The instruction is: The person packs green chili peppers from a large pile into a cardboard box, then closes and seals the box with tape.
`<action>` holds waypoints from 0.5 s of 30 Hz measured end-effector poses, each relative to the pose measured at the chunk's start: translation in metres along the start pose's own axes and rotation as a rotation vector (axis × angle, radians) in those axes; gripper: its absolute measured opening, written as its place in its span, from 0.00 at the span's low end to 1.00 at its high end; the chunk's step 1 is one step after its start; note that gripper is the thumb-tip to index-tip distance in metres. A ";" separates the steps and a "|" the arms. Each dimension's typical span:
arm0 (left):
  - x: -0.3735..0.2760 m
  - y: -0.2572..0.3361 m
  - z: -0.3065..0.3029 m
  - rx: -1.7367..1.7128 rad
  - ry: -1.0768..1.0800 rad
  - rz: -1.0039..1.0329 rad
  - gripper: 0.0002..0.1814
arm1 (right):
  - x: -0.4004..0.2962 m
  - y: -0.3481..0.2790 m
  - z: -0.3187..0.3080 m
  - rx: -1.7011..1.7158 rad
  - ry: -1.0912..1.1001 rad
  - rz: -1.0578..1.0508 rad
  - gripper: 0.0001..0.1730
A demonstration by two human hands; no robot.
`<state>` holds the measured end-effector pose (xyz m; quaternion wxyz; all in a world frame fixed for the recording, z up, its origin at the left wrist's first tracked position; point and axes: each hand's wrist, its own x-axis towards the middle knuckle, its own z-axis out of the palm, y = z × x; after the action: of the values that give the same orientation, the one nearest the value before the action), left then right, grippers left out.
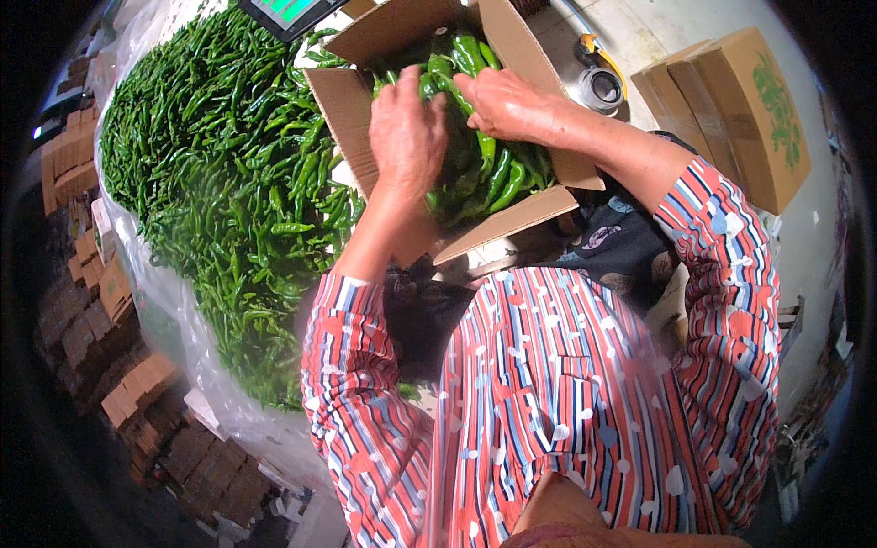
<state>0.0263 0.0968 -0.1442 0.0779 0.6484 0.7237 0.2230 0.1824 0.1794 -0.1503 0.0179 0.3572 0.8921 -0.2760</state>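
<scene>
An open cardboard box (342, 113) with its flaps spread stands before me, partly filled with long green peppers (507, 179). My left hand (409, 130) is inside its left part, over the peppers, blurred, with the fingertips partly hidden. From the right, my right hand (499, 103) reaches in with bent fingers at a green pepper near the middle; whether it grips the pepper is unclear. Beside the box on the left lies a large heap of green peppers (226, 171) on clear plastic sheeting.
A digital scale display (291, 14) is at the top. Right of the box lie a tape roll with a yellow-handled dispenser (603, 85) and a taped cardboard carton (740, 116). Stacked cartons (140, 387) are at the far left, beyond the plastic sheeting (199, 342).
</scene>
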 end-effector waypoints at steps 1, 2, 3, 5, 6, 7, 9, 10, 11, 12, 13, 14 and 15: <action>-0.001 -0.002 0.004 0.118 -0.058 0.056 0.28 | 0.000 -0.009 -0.006 -0.009 -0.031 -0.002 0.14; -0.008 -0.007 0.015 0.186 -0.073 0.051 0.30 | -0.002 -0.016 -0.014 -0.072 -0.079 -0.043 0.14; -0.017 -0.012 0.031 0.250 -0.092 0.055 0.32 | -0.001 -0.015 -0.014 -0.054 -0.075 -0.042 0.15; -0.030 -0.016 0.060 0.265 -0.031 0.075 0.35 | -0.003 -0.005 0.000 -0.025 -0.074 -0.002 0.16; -0.027 -0.015 0.066 0.246 -0.018 0.088 0.34 | -0.001 -0.001 0.009 -0.079 -0.092 0.008 0.18; -0.030 -0.013 0.068 0.233 -0.015 0.091 0.34 | -0.005 -0.001 0.012 -0.046 -0.042 0.056 0.18; -0.025 -0.014 0.067 0.180 -0.007 0.099 0.33 | -0.008 -0.001 0.012 -0.041 -0.021 0.022 0.17; -0.024 -0.015 0.062 0.154 -0.025 0.092 0.33 | -0.007 -0.003 0.009 -0.044 -0.034 0.024 0.16; -0.022 -0.017 0.057 0.125 -0.046 0.088 0.33 | -0.006 -0.003 0.004 -0.046 -0.047 0.029 0.16; -0.018 -0.021 0.046 0.153 -0.071 0.036 0.33 | -0.003 -0.009 0.000 -0.042 -0.075 0.014 0.15; -0.005 -0.018 0.041 0.112 0.080 0.101 0.32 | -0.010 -0.007 -0.008 -0.062 -0.060 0.015 0.18; 0.007 -0.015 0.022 0.129 0.167 0.154 0.33 | -0.016 -0.010 -0.014 -0.063 -0.050 -0.017 0.21; 0.024 -0.009 -0.002 0.147 0.255 0.209 0.33 | -0.022 -0.014 -0.020 -0.064 -0.036 -0.049 0.24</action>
<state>0.0141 0.1196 -0.1419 -0.0860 0.6905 0.6707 0.2569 0.1931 0.1670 -0.1217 0.0387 0.3295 0.9085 -0.2542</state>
